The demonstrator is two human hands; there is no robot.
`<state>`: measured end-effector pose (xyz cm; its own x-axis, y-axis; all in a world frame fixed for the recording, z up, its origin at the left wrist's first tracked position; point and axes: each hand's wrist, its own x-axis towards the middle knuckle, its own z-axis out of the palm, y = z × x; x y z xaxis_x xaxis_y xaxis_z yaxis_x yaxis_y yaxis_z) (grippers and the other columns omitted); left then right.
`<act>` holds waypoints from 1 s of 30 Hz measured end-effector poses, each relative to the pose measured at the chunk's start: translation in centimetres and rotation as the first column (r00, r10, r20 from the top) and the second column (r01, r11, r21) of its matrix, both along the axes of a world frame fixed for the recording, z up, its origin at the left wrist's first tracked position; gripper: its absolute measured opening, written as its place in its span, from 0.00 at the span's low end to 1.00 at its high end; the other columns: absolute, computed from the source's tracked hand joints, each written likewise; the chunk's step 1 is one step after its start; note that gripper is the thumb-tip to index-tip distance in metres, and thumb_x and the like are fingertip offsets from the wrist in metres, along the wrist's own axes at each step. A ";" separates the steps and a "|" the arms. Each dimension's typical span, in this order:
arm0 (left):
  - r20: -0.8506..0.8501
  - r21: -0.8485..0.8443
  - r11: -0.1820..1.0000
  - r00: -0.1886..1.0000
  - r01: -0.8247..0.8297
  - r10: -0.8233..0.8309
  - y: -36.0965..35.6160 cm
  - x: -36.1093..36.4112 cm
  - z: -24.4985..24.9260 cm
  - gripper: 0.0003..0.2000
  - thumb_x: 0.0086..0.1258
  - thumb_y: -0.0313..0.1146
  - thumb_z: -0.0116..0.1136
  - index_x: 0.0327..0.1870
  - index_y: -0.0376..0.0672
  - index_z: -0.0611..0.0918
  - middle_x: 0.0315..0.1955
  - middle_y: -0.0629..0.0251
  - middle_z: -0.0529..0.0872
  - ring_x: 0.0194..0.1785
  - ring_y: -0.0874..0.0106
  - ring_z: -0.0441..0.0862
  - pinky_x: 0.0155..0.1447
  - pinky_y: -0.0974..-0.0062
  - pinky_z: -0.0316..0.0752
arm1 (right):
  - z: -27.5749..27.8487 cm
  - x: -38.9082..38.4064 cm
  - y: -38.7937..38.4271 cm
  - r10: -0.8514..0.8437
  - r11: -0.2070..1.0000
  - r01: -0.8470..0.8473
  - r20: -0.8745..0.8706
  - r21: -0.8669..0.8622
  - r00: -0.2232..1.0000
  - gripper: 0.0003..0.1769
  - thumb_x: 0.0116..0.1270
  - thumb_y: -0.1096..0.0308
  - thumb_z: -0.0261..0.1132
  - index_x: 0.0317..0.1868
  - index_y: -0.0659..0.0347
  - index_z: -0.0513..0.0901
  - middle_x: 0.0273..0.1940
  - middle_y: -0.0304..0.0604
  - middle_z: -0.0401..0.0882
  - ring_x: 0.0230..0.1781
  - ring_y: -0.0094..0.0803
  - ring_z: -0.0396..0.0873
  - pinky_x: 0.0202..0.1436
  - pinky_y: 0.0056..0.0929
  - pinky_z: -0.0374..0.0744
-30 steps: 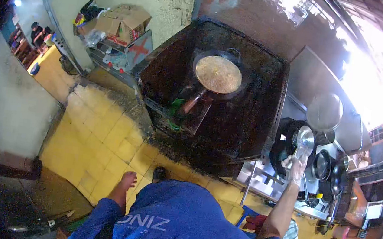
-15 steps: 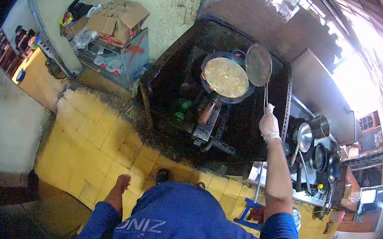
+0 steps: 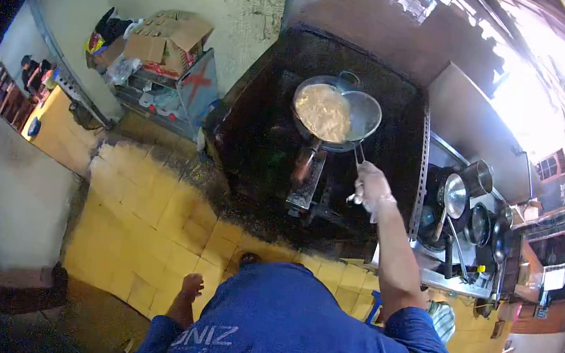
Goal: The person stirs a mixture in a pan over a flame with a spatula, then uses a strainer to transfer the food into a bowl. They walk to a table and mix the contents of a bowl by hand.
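My right hand (image 3: 372,184) wears a clear plastic glove and is closed round the thin handle of a wire mesh strainer (image 3: 366,114). The strainer's round head lies over the right side of a wok (image 3: 309,136), overlapping its rim. Pale, bubbling food (image 3: 327,116) fills the wok, and what lies under the mesh is partly hidden. The wok rests on a blackened stove (image 3: 253,132), its handle (image 3: 307,162) toward me. Bare and away from the stove, my left hand (image 3: 193,286) hangs low at my side with loosely bent fingers, holding nothing.
Right of the stove, several pans (image 3: 455,195) and a pot (image 3: 478,178) stand on a metal counter (image 3: 433,278). A cardboard box (image 3: 166,40) sits on a metal shelf (image 3: 192,88) at the back left. Yellow tiles (image 3: 133,223) cover the floor. Another person (image 3: 29,74) is far left.
My right hand has moved left and slightly down with the strainer. Its head has gone from beside the wok's upper right rim to over the wok's right side. The left hand still hangs low.
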<state>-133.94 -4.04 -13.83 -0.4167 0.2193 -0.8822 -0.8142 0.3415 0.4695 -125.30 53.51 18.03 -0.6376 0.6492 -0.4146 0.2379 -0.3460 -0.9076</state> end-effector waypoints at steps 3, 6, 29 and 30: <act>0.016 0.054 0.998 0.999 -0.032 0.031 1.2 -1.2 0.3 0.08 0.61 0.39 0.51 0.39 0.51 0.76 0.30 0.68 0.78 0.25 0.71 0.74 0.26 0.70 0.68 | 1.6 0.9 1.2 -0.052 0.998 0.053 0.027 -0.023 0.998 0.03 0.67 0.71 0.48 0.36 0.56 0.68 0.14 0.34 0.61 0.09 0.22 0.61 0.08 0.24 0.61; -0.108 -0.088 0.995 0.993 0.039 -0.049 2.4 -1.2 0.6 0.08 0.62 0.40 0.51 0.41 0.54 0.75 0.31 0.71 0.78 0.26 0.73 0.74 0.24 0.73 0.65 | 0.9 -0.4 -1.4 0.034 0.995 -0.042 0.089 0.093 0.995 0.03 0.68 0.70 0.48 0.36 0.56 0.68 0.15 0.33 0.62 0.09 0.21 0.60 0.09 0.24 0.62; 0.019 0.050 0.998 1.000 -0.025 0.024 2.0 0.3 2.6 0.05 0.62 0.40 0.49 0.35 0.54 0.75 0.25 0.74 0.75 0.22 0.75 0.71 0.20 0.74 0.62 | -0.3 2.8 -0.6 -0.076 0.979 0.045 -0.154 -0.196 0.985 0.11 0.66 0.74 0.45 0.46 0.56 0.71 0.18 0.34 0.66 0.10 0.20 0.60 0.10 0.25 0.64; 0.020 0.048 0.999 0.999 -0.025 0.024 2.2 0.4 2.8 0.05 0.62 0.40 0.49 0.35 0.54 0.75 0.25 0.74 0.75 0.22 0.75 0.71 0.20 0.74 0.62 | -0.5 2.9 -1.0 -0.082 0.983 0.054 -0.152 -0.177 0.985 0.11 0.67 0.73 0.45 0.47 0.55 0.71 0.19 0.34 0.67 0.10 0.21 0.60 0.10 0.25 0.65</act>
<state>-133.51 -1.88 -11.04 -0.4051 0.2520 -0.8789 -0.8315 0.2981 0.4687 -122.37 52.55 17.57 -0.6610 0.6212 -0.4210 0.0666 -0.5103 -0.8574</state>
